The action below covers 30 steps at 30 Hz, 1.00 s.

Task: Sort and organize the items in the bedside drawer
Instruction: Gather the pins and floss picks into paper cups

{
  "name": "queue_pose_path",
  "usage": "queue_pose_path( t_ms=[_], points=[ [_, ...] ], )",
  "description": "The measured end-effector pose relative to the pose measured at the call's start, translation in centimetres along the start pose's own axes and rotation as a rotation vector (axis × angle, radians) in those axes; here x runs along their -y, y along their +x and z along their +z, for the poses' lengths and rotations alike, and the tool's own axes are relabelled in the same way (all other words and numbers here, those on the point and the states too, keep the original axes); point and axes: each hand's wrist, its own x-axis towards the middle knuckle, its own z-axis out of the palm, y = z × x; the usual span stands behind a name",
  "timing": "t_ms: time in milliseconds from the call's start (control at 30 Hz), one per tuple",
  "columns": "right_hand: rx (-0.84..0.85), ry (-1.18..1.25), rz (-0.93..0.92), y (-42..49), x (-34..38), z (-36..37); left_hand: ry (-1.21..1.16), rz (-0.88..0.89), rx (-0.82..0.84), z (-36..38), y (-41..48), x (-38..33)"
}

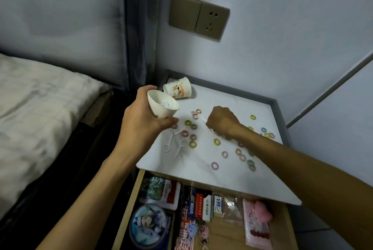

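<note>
My left hand grips a white paper cup, tilted, with white floss picks inside it. My right hand is curled over the white top of the bedside table and pinches a thin white floss pick whose tip sticks out to its left. Several small coloured hair rings lie scattered over the top. A few more white floss picks lie near the front left. A second paper cup with cartoon print lies on its side at the back left. The drawer below stands open.
The drawer holds a round tin, packets, a tube box, a plastic bag and a pink pouch. A bed lies to the left. A wall socket is above the table, which has a raised grey rim.
</note>
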Motion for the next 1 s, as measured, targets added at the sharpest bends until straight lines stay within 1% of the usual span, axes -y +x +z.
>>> queue_pose_path(
  t_ms=[33,100,167,233,300,333,433,467,567,667,733,833,1000],
  points=[
    [-0.035,0.053,-0.054,-0.1,0.1,-0.3,-0.004,-0.003,-0.014,-0.2,0.1,0.1],
    [-0.057,0.079,-0.234,-0.2,0.5,-0.6,-0.009,-0.011,-0.037,-0.7,0.2,0.3],
    [-0.031,-0.027,-0.44,-0.4,1.6,-0.6,0.002,-0.01,-0.05,-0.9,0.2,0.4],
    [-0.028,-0.162,-0.586,-0.4,2.8,0.0,0.011,-0.008,-0.058,-1.0,0.3,0.5],
    [-0.018,-0.238,-0.671,-0.1,3.5,1.0,0.009,-0.014,-0.063,-1.1,0.3,0.5],
    [0.0,-0.226,-0.689,-0.2,3.8,1.4,0.007,-0.018,-0.064,-1.1,0.3,0.6],
    [0.062,-0.09,-0.67,-0.1,3.8,2.0,0.007,-0.018,-0.057,-1.1,0.3,0.7],
    [0.076,-0.08,-0.655,-0.1,3.7,2.0,0.007,-0.014,-0.054,-1.1,0.3,0.7],
    [0.077,-0.14,-0.631,0.0,3.3,2.1,0.015,-0.007,-0.041,-1.1,0.2,0.6],
    [0.092,-0.139,-0.584,-0.3,3.2,2.1,0.001,-0.015,-0.035,-1.1,0.1,0.5],
    [0.072,-0.136,-0.555,-0.5,3.0,2.1,0.002,-0.017,-0.027,-1.1,0.0,0.4],
    [-0.017,-0.09,-0.539,-0.6,2.4,1.7,0.008,-0.013,-0.022,-1.1,-0.1,0.4],
    [-0.119,0.138,-0.461,-0.7,1.3,-1.5,0.007,-0.014,0.008,-0.7,-0.1,0.4]
  ],
)
